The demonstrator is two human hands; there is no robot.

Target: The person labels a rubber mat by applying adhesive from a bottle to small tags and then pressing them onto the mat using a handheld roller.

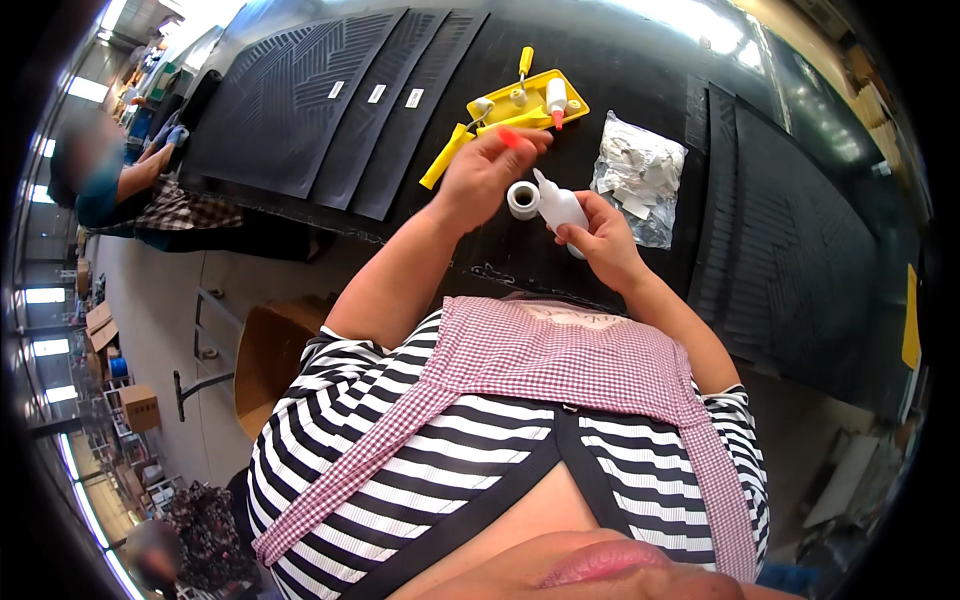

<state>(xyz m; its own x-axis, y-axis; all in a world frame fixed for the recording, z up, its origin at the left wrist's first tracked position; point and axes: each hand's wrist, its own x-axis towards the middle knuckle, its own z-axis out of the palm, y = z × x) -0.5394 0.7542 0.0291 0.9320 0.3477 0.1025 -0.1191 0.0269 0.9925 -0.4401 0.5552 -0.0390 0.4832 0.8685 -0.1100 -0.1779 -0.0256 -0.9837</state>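
Observation:
In my right hand (604,240) is a white squeeze bottle (562,208), its bare nozzle pointing up and to the left. My left hand (486,178) pinches a small red cap (511,138) between thumb and fingers, above the front of the yellow tray. Between my hands a white roll (523,200) stands on the black table, its round core hole facing up, close to the bottle. Just beyond my left hand lie a yellow-handled roller (447,156) and the yellow tray (573,91). Another white bottle with a red cap (556,100) rests in that tray.
Right of the bottle lies a clear plastic bag (652,232) of white paper pieces. Black grooved rubber mats (300,100) overlap at the left; more mats (790,220) lie at the right. A person (120,180) is at the table's left end. A cardboard box (275,350) stands below the edge.

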